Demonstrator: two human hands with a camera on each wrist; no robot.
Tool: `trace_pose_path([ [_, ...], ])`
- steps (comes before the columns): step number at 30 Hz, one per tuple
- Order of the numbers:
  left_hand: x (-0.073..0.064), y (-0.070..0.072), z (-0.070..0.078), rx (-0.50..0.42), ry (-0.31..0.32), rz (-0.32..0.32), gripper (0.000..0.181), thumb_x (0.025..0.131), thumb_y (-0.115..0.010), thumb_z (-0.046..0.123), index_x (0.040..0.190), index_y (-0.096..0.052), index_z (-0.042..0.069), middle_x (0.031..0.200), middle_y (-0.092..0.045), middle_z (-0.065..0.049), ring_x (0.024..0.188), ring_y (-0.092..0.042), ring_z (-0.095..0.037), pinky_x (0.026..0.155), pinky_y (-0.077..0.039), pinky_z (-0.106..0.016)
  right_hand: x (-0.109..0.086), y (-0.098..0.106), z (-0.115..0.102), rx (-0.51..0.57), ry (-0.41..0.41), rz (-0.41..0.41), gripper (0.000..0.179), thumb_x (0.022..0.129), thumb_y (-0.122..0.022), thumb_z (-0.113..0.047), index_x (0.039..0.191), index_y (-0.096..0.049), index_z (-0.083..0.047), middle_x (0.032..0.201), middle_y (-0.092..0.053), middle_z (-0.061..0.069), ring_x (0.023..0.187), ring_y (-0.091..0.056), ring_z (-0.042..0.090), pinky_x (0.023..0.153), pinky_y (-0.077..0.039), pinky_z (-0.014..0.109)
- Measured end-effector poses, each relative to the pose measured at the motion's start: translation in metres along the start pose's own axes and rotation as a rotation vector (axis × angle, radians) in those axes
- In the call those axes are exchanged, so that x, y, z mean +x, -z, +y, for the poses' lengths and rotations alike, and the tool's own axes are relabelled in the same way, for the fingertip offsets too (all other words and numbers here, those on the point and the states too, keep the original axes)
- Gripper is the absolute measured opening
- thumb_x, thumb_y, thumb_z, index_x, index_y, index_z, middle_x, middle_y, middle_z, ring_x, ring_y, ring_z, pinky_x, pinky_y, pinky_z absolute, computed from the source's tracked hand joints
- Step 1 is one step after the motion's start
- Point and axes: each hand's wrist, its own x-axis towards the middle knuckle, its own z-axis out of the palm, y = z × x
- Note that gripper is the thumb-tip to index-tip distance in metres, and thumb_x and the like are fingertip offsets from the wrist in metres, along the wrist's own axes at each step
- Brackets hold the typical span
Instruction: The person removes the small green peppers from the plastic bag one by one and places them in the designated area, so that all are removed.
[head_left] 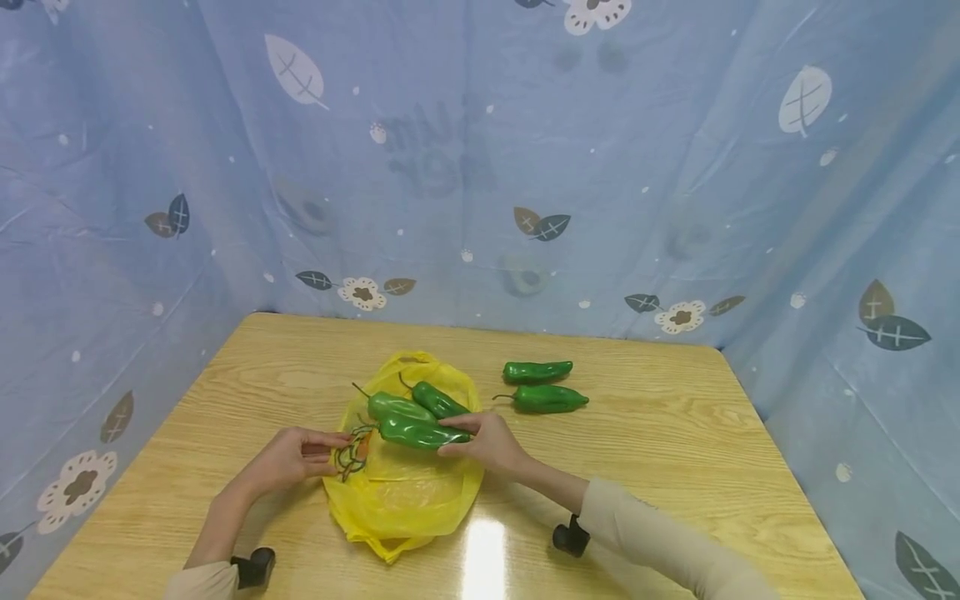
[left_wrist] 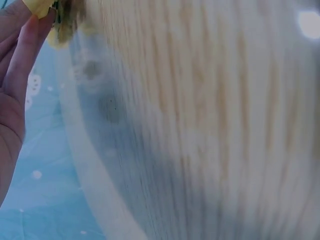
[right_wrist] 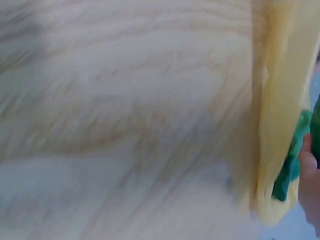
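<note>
Left hand pinching a yellow bag's rim, right hand gripping a green pepper over the bag.
The left hand (head_left: 288,458) has its fingertips closed on the left edge of the yellow bag (head_left: 405,518), beside its printed patch; the right hand (head_left: 491,446) has thumb and fingers clamped on the right end of the front pepper (head_left: 416,432), opposite its stem, above the bag on the tabletop (head_left: 637,467). Two more peppers (head_left: 395,407) (head_left: 437,399) lie behind it within the bag's outline, partly covered, so their depth inside is hard to tell; another pair (head_left: 537,372) (head_left: 547,399) lies outside, right of the bag. The left wrist view, cutting off bag and hand, shows fingertips meeting yellow plastic; the blurred right wrist view shows the bag's outer side wall, the held pepper cropped.
</note>
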Motion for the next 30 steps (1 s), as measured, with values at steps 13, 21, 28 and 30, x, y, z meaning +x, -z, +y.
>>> trace_pose_path([
  [13, 0.001, 0.0, 0.003, 0.025, -0.007, 0.001, 0.034, 0.084, -0.074, 0.014, 0.115, -0.069, 0.0, 0.128, -0.058, -0.023, 0.106, -0.064, -0.033, 0.082, -0.057, -0.023, -0.014, 0.026, -0.007, 0.077, 0.117, -0.141, 0.042, 0.083, -0.075, -0.007, 0.124, -0.065, -0.005, 0.103, -0.069, 0.018, 0.041, -0.017, 0.003, 0.043, -0.025, 0.015],
  [21, 0.001, -0.001, 0.006, 0.029, -0.011, -0.007, 0.035, 0.085, -0.074, 0.015, 0.115, -0.068, -0.002, 0.128, -0.057, -0.025, 0.105, -0.064, -0.032, 0.081, -0.058, -0.025, -0.041, 0.038, -0.012, 0.299, 0.125, -0.193, 0.044, 0.086, -0.07, -0.001, 0.128, -0.058, 0.005, 0.129, -0.057, 0.021, 0.091, -0.066, 0.008, 0.071, -0.056, 0.018],
  [28, 0.0, -0.001, 0.007, 0.018, -0.005, -0.012, 0.036, 0.085, -0.074, 0.015, 0.115, -0.068, -0.004, 0.128, -0.056, -0.026, 0.105, -0.063, -0.034, 0.081, -0.058, -0.025, -0.07, 0.046, -0.015, 0.389, 0.099, -0.186, 0.045, 0.084, -0.07, 0.003, 0.127, -0.057, 0.01, 0.127, -0.056, 0.027, 0.098, -0.067, 0.014, 0.082, -0.059, 0.029],
  [30, 0.0, -0.001, 0.007, 0.022, -0.002, -0.019, 0.037, 0.085, -0.074, 0.015, 0.116, -0.067, -0.004, 0.129, -0.056, -0.025, 0.106, -0.063, -0.035, 0.082, -0.058, -0.026, -0.077, 0.048, -0.014, 0.399, 0.106, -0.187, 0.045, 0.083, -0.071, 0.002, 0.126, -0.057, 0.011, 0.127, -0.056, 0.028, 0.099, -0.066, 0.014, 0.083, -0.058, 0.031],
])
